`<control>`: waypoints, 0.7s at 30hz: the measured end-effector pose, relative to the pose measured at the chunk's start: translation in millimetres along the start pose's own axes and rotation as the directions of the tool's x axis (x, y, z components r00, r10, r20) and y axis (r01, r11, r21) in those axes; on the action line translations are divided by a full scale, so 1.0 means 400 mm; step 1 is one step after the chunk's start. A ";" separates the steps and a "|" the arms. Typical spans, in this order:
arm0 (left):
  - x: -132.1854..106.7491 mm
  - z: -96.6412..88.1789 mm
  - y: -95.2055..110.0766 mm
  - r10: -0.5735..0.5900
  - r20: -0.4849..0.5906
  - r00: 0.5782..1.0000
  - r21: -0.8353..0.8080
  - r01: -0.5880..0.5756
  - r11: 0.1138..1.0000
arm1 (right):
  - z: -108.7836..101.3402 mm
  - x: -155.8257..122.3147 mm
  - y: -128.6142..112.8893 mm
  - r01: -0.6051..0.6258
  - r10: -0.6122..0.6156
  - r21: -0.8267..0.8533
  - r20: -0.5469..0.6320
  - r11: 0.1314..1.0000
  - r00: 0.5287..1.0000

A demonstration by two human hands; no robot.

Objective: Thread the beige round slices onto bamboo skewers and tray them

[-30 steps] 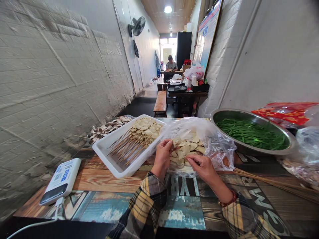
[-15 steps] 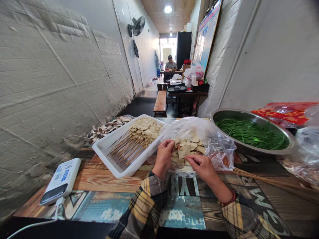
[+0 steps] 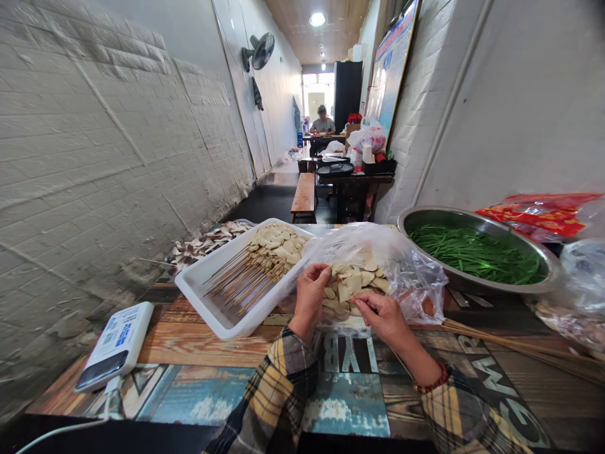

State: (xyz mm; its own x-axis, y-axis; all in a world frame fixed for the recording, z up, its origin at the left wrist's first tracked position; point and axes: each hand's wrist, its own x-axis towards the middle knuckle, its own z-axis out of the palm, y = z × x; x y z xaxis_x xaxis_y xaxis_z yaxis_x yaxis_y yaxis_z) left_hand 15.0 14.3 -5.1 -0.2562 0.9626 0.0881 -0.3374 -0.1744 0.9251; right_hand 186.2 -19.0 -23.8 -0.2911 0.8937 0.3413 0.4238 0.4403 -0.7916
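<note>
My left hand (image 3: pixel 312 296) is closed in a pinch at the left edge of a pile of pale, thin slices (image 3: pixel 350 284) in a clear plastic bag (image 3: pixel 416 277). What lies between its fingertips blends into the pile. Low over the near side of the slices, my right hand (image 3: pixel 382 313) pinches a thin bamboo skewer, part of which shows below the wrist. Left of my hands, a white tray (image 3: pixel 227 328) holds several skewers (image 3: pixel 241 284) threaded with the same pale slices (image 3: pixel 278 239).
A metal basin (image 3: pixel 548 271) of green chives stands at right, by plastic bags (image 3: pixel 583 271). Loose skewers (image 3: pixel 515 343) lie below it. A white power bank (image 3: pixel 116 343) with a cable sits at left. Dark-edged slices (image 3: pixel 203 243) lie behind the tray. A person (image 3: pixel 322 123) sits far back.
The pale slice that stood out at my left fingertips is now hard to see there. Both hands stay in nearly the same place. More of the skewer shows below my right wrist.
</note>
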 end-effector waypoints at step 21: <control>0.004 -0.003 0.004 -0.097 0.017 0.995 -0.144 0.098 0.985 | 0.003 -0.002 0.015 0.023 -0.023 0.040 -0.022 0.999 0.999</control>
State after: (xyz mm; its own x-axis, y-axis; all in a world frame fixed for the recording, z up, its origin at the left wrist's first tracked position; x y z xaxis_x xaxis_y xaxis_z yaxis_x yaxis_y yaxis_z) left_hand 13.0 15.2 -3.8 -0.2067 0.9784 0.0043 -0.4880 -0.1069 0.8663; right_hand 187.9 -17.2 -29.5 -0.2815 0.8853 0.3702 0.3817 0.4573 -0.8032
